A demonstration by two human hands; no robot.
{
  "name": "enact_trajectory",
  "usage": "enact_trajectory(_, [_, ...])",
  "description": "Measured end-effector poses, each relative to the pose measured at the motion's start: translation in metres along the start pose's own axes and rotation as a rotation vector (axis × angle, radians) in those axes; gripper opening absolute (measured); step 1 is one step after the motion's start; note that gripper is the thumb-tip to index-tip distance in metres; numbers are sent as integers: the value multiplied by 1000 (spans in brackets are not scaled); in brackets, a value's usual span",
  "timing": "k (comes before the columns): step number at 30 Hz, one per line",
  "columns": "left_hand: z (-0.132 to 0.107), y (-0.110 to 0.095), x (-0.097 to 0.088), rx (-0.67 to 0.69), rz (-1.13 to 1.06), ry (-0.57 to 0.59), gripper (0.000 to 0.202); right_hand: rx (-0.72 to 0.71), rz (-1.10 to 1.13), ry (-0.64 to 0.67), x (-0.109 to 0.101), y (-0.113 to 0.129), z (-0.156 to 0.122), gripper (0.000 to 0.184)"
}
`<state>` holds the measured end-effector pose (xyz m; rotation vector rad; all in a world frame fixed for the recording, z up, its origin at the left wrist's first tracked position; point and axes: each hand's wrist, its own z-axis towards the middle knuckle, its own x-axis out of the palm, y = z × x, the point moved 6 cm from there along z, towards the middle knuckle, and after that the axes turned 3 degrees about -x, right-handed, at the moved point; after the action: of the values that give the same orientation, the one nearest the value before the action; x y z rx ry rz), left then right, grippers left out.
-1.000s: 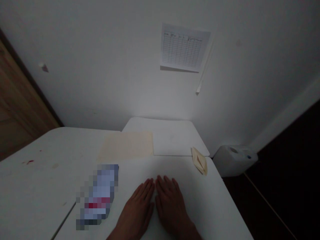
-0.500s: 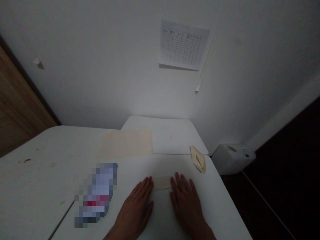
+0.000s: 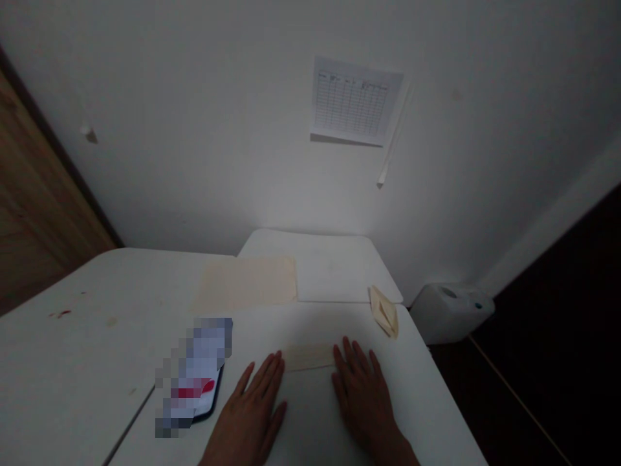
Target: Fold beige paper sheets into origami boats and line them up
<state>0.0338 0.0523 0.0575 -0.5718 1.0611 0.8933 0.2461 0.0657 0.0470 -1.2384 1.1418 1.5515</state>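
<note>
A narrow cream strip [image 3: 309, 357], which looks like folded paper, lies flat on the white table. My left hand [image 3: 252, 408] rests palm down at its left end, fingers stretched out and fingertips touching it. At the strip's right end, my right hand [image 3: 361, 395] also lies flat with its fingers spread. Neither hand grasps anything. Beyond my right hand is a folded cream paper piece [image 3: 384, 312], standing slightly off the table. To the left of my left hand lies a phone [image 3: 206, 372], its screen mostly blurred by pixels.
A cream sheet [image 3: 245, 283] lies flat toward the back of the white table [image 3: 140, 291]. A paper with a printed grid [image 3: 356, 100] hangs on the wall behind. A white container [image 3: 449, 314] stands beyond the right edge. A seam runs along the table's left part.
My left hand has slid a little left, so more of the strip shows between my hands. My right hand is almost still. The view has shifted slightly.
</note>
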Motion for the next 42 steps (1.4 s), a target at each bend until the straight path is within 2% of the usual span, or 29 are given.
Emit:
enact_trajectory(10, [-1,1,5,-4,26,23,61,-13,-6,-16,1,-2,0,49])
enact_trajectory(15, [0,1,7,-9,11,11,57,27,-40,-29,3,-15,-5,50])
enact_trajectory(19, [5,4,13,-85,-24,-8,49,27,-42,-47,2,-25,-10,49])
enact_trajectory(23, [21,12,14,-202,-115,-22,45,23,-11,-134,-7,-26,-12,41])
enact_trajectory(26, [38,18,14,-210,-214,18,51,10,55,-212,-17,-22,-9,32])
enact_trajectory(32, [61,25,15,-186,-363,46,23,-8,237,-254,-27,-12,7,20])
enact_trajectory(34, [65,25,14,-192,-401,53,23,0,306,-282,-29,-9,12,20])
enact_trajectory(39, [69,21,8,-255,-497,80,28,141,528,-376,-33,-13,24,20])
enact_trajectory(42, [71,20,4,-291,-558,65,28,181,621,-385,-36,-14,31,20])
